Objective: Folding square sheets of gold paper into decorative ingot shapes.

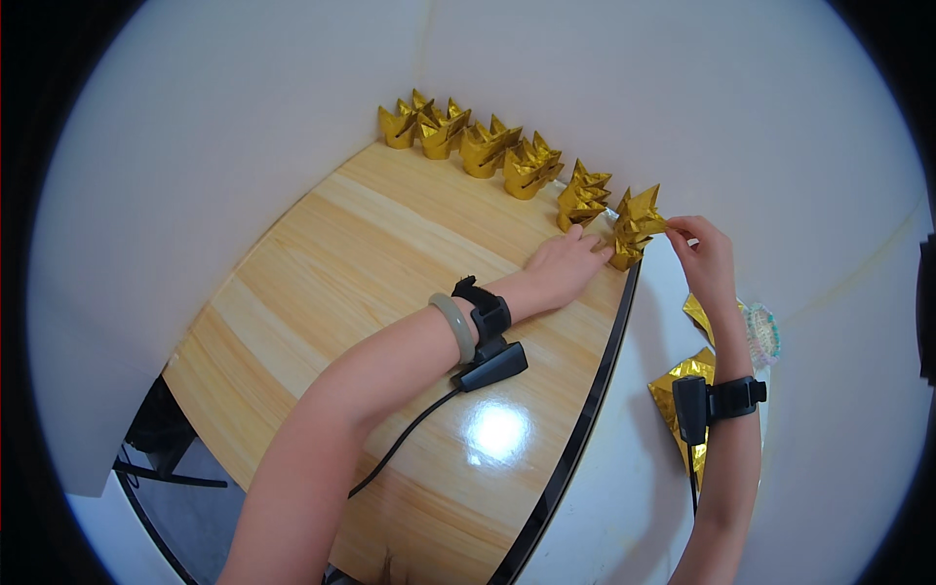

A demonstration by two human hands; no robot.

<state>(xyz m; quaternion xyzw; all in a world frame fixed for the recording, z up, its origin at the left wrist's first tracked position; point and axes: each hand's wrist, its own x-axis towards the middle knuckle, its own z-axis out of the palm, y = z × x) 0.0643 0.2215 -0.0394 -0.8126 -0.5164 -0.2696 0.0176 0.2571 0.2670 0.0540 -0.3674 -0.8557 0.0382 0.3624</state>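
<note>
At the right end of a row stands a folded gold foil paper piece (635, 229), its points rising like a crown. My right hand (704, 255) pinches one of its points between thumb and fingertips. My left hand (565, 268) lies low on the wooden tabletop (390, 263), fingers stretched toward the base of this same piece, and its fingertips seem to touch it. Just behind those fingers is another gold foil piece (583, 198). Several more gold foil pieces (490, 146) line the wall to the left.
White walls (624, 88) meet behind the row. Right of the tabletop's dark edge (604, 390) is a white surface (604, 497) with flat gold foil sheets (673, 390) partly under my right forearm. A clear, iridescent coiled item (763, 334) lies beside them. A cable (405, 439) trails from my left wrist.
</note>
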